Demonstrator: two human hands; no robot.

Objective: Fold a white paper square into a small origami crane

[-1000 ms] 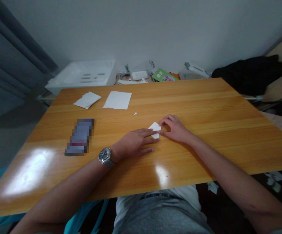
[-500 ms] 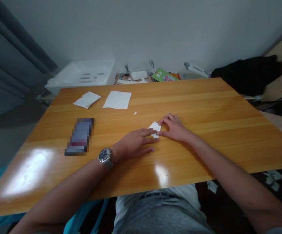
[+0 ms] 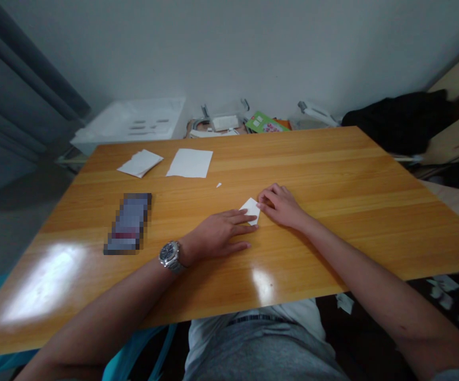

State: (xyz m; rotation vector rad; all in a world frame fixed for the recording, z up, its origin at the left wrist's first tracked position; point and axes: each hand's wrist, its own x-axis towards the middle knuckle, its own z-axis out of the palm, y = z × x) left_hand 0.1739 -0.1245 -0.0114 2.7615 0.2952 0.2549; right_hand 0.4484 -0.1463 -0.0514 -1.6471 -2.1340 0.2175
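A small folded piece of white paper (image 3: 250,204) lies on the wooden table (image 3: 332,180) in front of me. My left hand (image 3: 222,233), with a watch on its wrist, lies flat with fingers spread, the fingertips resting over the paper's lower left part and the table beside it. At the paper's right corner is my right hand (image 3: 284,206), its thumb and index finger pinched together on the edge. My fingers hide part of the paper.
A tiny paper scrap (image 3: 218,185) lies beyond my hands. Farther back are a square white sheet (image 3: 190,163) and folded papers (image 3: 141,163). A pixelated phone (image 3: 129,222) lies to the left. A white foam box (image 3: 134,121) and a green booklet (image 3: 267,123) stand behind the table.
My right thumb has moved up from the paper's lower right edge to meet the index finger at the right corner. The left hand stays almost still.
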